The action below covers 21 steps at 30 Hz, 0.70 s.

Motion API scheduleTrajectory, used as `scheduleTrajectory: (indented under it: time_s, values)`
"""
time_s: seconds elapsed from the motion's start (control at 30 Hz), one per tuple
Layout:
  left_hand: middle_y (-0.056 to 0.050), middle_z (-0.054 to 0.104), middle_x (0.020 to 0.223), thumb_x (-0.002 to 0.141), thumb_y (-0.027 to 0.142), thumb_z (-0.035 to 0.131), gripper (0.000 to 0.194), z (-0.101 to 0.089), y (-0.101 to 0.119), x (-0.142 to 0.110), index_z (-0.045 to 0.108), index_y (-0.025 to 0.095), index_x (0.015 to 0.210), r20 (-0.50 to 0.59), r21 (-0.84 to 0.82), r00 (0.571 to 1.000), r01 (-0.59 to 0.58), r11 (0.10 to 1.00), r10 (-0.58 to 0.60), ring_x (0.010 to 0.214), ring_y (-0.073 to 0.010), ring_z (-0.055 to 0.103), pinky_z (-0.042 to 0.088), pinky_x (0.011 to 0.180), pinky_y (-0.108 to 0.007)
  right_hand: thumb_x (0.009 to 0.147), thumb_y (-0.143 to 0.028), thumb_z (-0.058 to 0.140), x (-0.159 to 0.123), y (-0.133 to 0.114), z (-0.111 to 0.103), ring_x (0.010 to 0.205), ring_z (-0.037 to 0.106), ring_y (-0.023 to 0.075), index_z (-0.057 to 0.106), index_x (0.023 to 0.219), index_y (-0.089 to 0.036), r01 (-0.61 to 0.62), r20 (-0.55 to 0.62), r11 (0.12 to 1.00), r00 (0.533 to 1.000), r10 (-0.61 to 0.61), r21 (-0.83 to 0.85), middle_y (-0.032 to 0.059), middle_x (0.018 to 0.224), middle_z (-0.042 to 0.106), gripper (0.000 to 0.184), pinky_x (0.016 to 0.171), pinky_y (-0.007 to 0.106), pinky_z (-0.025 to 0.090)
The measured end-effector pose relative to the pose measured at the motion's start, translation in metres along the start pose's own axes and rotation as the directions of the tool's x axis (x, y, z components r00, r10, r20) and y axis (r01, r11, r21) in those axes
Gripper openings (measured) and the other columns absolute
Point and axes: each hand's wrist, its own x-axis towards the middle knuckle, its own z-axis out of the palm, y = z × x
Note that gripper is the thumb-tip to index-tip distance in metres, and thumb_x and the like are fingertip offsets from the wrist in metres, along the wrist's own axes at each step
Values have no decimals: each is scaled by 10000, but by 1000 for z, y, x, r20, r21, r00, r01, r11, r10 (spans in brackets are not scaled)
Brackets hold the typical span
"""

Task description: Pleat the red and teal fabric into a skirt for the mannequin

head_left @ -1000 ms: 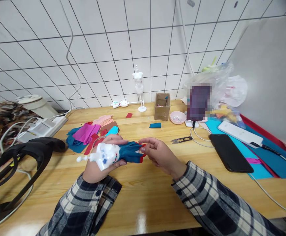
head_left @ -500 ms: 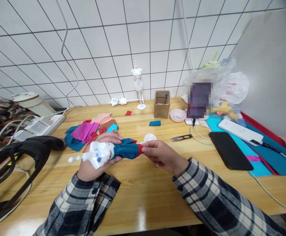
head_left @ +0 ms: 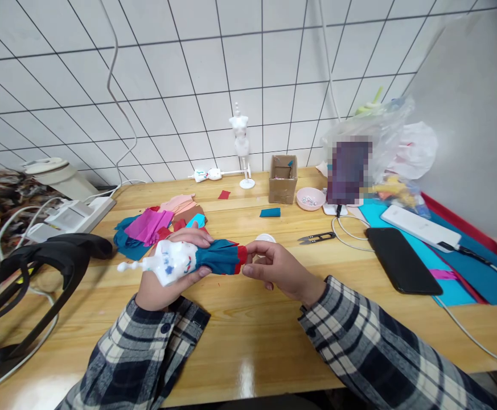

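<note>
A small white mannequin (head_left: 175,259) with blue and red marks lies tilted in my left hand (head_left: 191,279). The fingers wrap round its waist, and its thin neck points left. It wears a teal pleated skirt (head_left: 218,256) with a red hem (head_left: 242,257). At that hem is my right hand (head_left: 280,267), thumb and index finger curled against its edge, the other fingers folded. Behind the right hand shows part of the mannequin's round white base (head_left: 265,238); the pole between is hidden.
Fabric scraps (head_left: 150,225) lie to the left, near a black headset frame (head_left: 30,290). Thread snips (head_left: 316,238), a pink bowl (head_left: 310,199) of beads and a cardboard box (head_left: 283,179) sit beyond my right hand. At right is a black phone (head_left: 402,261). Another mannequin (head_left: 240,136) stands by the wall.
My right fingers have shifted slightly at the red hem, with the thumb and index finger further apart. The mannequin has turned a little in my left hand, its neck end slightly higher.
</note>
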Motion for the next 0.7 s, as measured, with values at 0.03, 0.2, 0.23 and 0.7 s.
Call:
scheduleTrajectory:
  time_s: [0.03, 0.2, 0.23, 0.7]
  values:
    - [-45, 665, 965, 697, 296, 776, 267, 0, 0, 0, 665, 256, 936, 4, 14, 1000, 6, 1000, -6, 973, -253, 609, 450, 1005, -448, 652, -435, 815, 1, 2, 1, 533, 429, 52, 656, 980, -201, -1, -26, 1000, 1000, 1, -10, -35, 781, 521, 433, 352, 144, 328]
    - [-32, 677, 957, 672, 314, 793, 287, 0, 1, 1, 677, 274, 931, 6, 35, 1000, -5, 999, 5, 955, -249, 617, 418, 1043, -457, 663, -462, 801, 4, 9, 3, 475, 378, 49, 661, 885, -199, 3, -119, 999, 993, -7, -40, -48, 684, 545, 371, 366, 174, 303]
    - [-30, 678, 956, 670, 316, 796, 289, 0, 1, 1, 679, 271, 931, 6, 34, 1000, -10, 999, 10, 951, -247, 620, 412, 1049, -458, 679, -469, 787, 4, 9, 3, 459, 370, 49, 664, 864, -197, -2, -129, 999, 992, -4, -48, -50, 659, 540, 351, 366, 181, 305]
    - [-40, 686, 938, 678, 251, 779, 264, 2, 8, 5, 669, 252, 917, 52, 71, 997, -66, 995, 62, 940, -238, 629, 442, 1035, -448, 829, -539, 615, 5, 7, 0, 404, 361, 57, 643, 834, -193, 15, -134, 984, 990, -39, -175, -58, 580, 444, 347, 348, 190, 322]
